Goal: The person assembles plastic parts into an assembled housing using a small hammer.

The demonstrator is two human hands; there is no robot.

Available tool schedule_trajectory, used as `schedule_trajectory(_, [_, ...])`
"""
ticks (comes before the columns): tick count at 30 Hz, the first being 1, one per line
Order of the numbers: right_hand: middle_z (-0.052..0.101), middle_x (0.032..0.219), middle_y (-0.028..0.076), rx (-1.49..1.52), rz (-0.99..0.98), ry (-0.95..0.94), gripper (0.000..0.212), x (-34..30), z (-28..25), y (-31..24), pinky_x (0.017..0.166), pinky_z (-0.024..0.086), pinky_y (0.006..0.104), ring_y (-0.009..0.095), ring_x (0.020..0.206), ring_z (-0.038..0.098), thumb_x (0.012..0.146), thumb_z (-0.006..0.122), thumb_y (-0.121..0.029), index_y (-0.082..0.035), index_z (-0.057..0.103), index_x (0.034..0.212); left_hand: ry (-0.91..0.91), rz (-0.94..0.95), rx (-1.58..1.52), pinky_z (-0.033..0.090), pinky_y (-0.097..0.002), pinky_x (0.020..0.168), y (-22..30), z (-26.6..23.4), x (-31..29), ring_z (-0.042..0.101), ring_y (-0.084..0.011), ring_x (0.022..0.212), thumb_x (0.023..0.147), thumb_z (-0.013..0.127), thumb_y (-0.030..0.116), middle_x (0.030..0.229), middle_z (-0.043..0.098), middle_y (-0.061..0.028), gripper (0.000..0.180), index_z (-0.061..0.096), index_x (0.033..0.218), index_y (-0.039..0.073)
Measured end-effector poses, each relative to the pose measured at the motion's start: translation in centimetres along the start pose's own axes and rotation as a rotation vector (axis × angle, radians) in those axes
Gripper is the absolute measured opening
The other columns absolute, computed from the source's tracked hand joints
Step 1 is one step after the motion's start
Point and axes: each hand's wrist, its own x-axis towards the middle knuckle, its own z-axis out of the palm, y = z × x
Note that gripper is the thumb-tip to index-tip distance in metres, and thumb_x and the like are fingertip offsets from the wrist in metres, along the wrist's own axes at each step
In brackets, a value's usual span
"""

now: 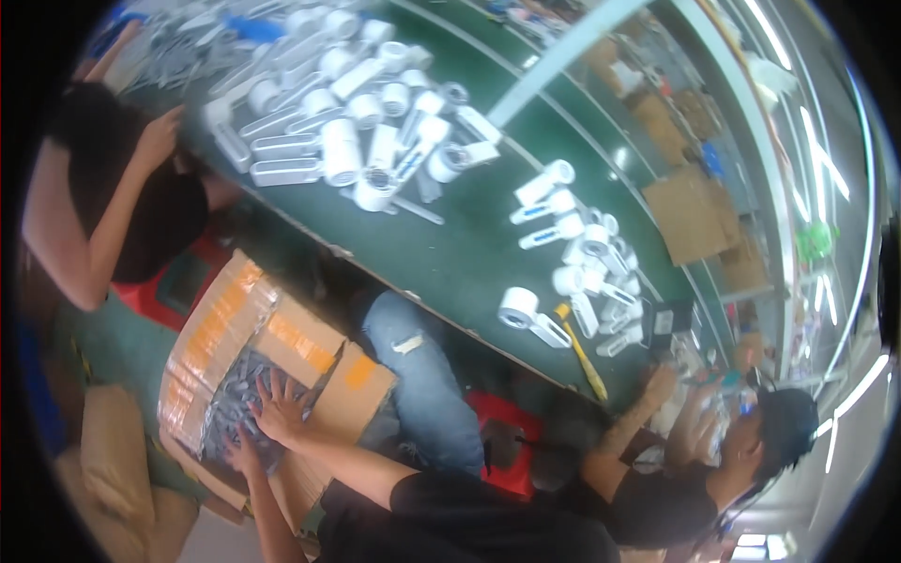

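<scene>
A cardboard box [211,338] with orange and clear tape stands open beside my leg, holding many small grey plastic parts [225,399]. My right hand [282,410] lies on these parts with its fingers spread, beside the raised flaps. Lower and closer to the box's near wall, my left hand [242,452] reaches in, its fingers apart and touching the grey pieces. Neither hand appears to grip a part. The bottom of the box is hidden by the pile.
On the green table [441,263] lies a big heap of white handled plastic pieces [366,113]. A smaller group [601,263] sits right, near a yellow-handled tool [587,361]. One person [122,188] sits left, another [694,469] right. Red stools [507,441] stand below.
</scene>
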Motion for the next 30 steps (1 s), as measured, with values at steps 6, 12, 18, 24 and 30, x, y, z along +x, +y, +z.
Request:
schedule_trajectory(6, [0.008,0.178,0.017,0.125,0.044,0.065,0.089,2.3,4.7,0.6,0.110,0.011,0.0908,0.062,0.156,0.004,0.099,0.043,-0.075,-0.016,0.038,0.165,-0.160,-0.111,-0.437,0.034,-0.0610,0.121,3.7,0.6,-0.4,0.029,-0.0514,0.154,0.079,0.052,0.097,0.173,0.016,-0.0281,0.114,0.021,0.171,0.036])
schedule_trajectory(12, [0.007,0.177,0.016,0.139,-0.011,0.012,0.084,1.1,2.7,-1.0,0.110,0.018,0.0899,0.061,0.155,0.007,0.095,0.057,-0.069,-0.024,0.040,0.164,0.856,-0.095,0.410,0.036,-0.0587,0.120,2.0,-0.4,1.9,0.031,-0.0495,0.153,0.085,0.048,0.094,0.173,0.012,-0.0261,0.107,0.024,0.170,0.034])
schedule_trajectory(18, [0.002,0.178,0.018,0.126,0.034,-0.119,0.078,-0.2,3.6,-2.0,0.116,0.016,0.0841,0.065,0.154,0.004,0.098,0.047,-0.074,-0.030,0.046,0.162,2.095,0.163,2.057,0.038,-0.0565,0.117,-0.5,1.9,4.2,0.043,-0.0438,0.145,0.096,0.043,0.082,0.165,0.032,-0.0254,0.091,0.034,0.166,0.025])
schedule_trajectory(24, [-0.006,0.178,0.015,0.369,0.144,-0.110,0.075,1.4,6.0,-1.0,0.123,0.028,0.0656,0.063,0.142,0.029,0.098,0.052,-0.066,-0.022,0.051,0.159,2.774,0.073,3.677,0.044,-0.0545,0.111,5.0,6.1,-0.4,0.056,-0.0390,0.133,0.103,0.044,0.073,0.151,0.052,-0.0243,0.079,0.043,0.159,0.018])
schedule_trajectory(30, [-0.004,0.180,0.010,0.601,0.203,-0.025,0.074,0.1,7.3,-2.7,0.120,0.029,0.0722,0.061,0.148,0.029,0.096,0.058,-0.061,-0.022,0.051,0.159,3.185,-1.284,3.172,0.047,-0.0517,0.107,0.9,12.0,-5.0,0.058,-0.0353,0.129,0.106,0.043,0.068,0.147,0.054,-0.0190,0.071,0.046,0.155,0.016])
